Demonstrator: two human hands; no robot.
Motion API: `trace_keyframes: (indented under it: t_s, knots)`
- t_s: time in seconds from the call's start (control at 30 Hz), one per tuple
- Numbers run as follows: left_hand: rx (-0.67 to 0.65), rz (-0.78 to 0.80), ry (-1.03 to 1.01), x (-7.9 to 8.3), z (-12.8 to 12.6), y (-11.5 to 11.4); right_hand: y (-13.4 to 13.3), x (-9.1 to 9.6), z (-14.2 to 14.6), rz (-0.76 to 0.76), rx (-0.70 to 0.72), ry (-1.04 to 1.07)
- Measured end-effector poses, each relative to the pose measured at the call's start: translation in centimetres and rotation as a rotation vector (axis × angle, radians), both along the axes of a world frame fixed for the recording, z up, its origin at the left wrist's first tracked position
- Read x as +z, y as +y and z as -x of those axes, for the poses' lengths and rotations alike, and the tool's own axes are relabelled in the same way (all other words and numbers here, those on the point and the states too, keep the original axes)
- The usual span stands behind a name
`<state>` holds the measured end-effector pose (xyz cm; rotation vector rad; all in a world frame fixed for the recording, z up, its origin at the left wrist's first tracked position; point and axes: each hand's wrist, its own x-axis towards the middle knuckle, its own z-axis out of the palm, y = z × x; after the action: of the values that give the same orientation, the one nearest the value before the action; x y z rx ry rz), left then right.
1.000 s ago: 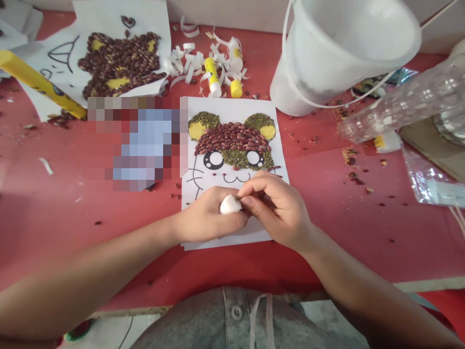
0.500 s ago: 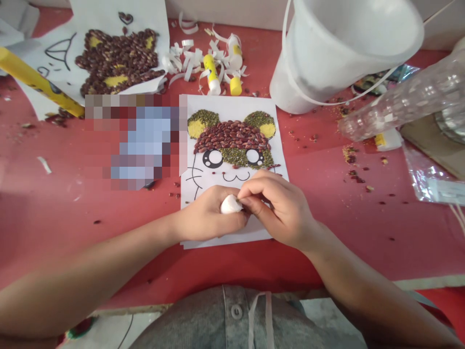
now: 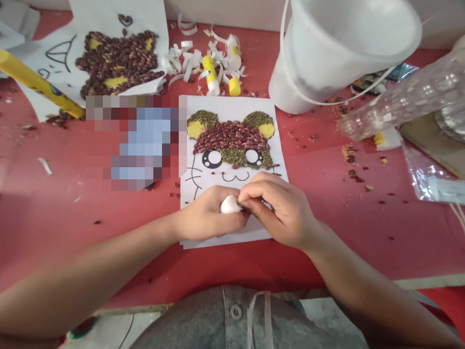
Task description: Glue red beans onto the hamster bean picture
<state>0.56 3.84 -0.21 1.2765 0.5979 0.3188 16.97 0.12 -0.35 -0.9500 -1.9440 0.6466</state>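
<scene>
My left hand (image 3: pixel 209 213) is closed in a fist around what looks like a glue stick (image 3: pixel 230 205); only its rounded white end shows. At that end, the thumb and fingertips of my right hand (image 3: pixel 278 206) pinch together, and whatever is between them is too small to name. Both hands are above the lower part of a paper with a cartoon animal face (image 3: pixel 203 186). Red-brown beans (image 3: pixel 232 135) cover its forehead, and small green beans (image 3: pixel 238 157) fill the area between the eyes and the ear rims. Yellow grains (image 3: pixel 196 129) lie inside the ears.
A white bucket (image 3: pixel 308 63) stands at the back right, beside a clear plastic bottle (image 3: pixel 407 97). Glue sticks (image 3: pixel 210 75) lie among paper strips (image 3: pixel 191 63). Another bean picture (image 3: pixel 119 63) and a yellow tube (image 3: pixel 39 82) are at the left. Loose beans dot the red table (image 3: pixel 138 266).
Both hands stay almost in place at the white end. My right fingertips have shifted very slightly; the papers and beans look the same.
</scene>
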Motion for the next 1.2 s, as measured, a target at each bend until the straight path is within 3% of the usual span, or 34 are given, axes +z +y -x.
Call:
trace_keyframes:
  t_s: [0.27,0.5,0.63,0.77,0.83,1.0,1.2]
  knots:
    - [0.016,0.110,0.053,-0.3,0.2,0.1,0.2,0.0,-0.1,0.091,0.019,0.052]
    - [0.019,0.146,0.057,-0.3,0.2,0.1,0.0,0.1,0.1,0.334,0.012,0.187]
    - [0.017,0.141,0.060,-0.3,0.4,0.2,0.3,-0.1,-1.1,0.412,-0.127,0.243]
    - [0.000,0.113,0.073,-0.3,0.6,0.3,1.5,-0.9,-3.6,0.240,-0.411,0.060]
    - [0.003,0.114,0.078,-0.4,0.6,0.3,2.2,-1.6,-4.8,0.144,-0.461,-0.121]
    - [-0.001,0.113,0.080,-0.4,0.5,0.3,3.0,-3.2,-5.7,-0.075,-0.421,-0.450]
    - [0.003,0.134,0.088,-0.5,0.6,0.2,2.9,-3.6,-5.1,-0.253,-0.395,-0.656]
